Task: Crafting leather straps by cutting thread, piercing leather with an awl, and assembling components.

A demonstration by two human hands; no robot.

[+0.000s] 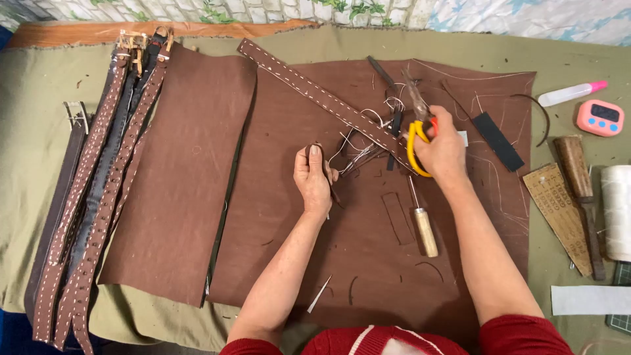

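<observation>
**Scissors up, loop pinched over the leather sheet**

Right hand [442,150] grips the yellow-handled scissors [418,125], fingers threaded through the handles, blades pointing away, just above the stitched strap [328,102] that crosses the big brown leather sheet [368,263]. Left hand [313,179] pinches a small dark leather loop [318,152] between thumb and fingers, raised near the sheet's middle, loose thread [358,154] trailing toward the scissors. Awl [422,223] lies on the sheet just below the right hand, within reach. Finished belts [98,197] lie well left of the sheet.
</observation>
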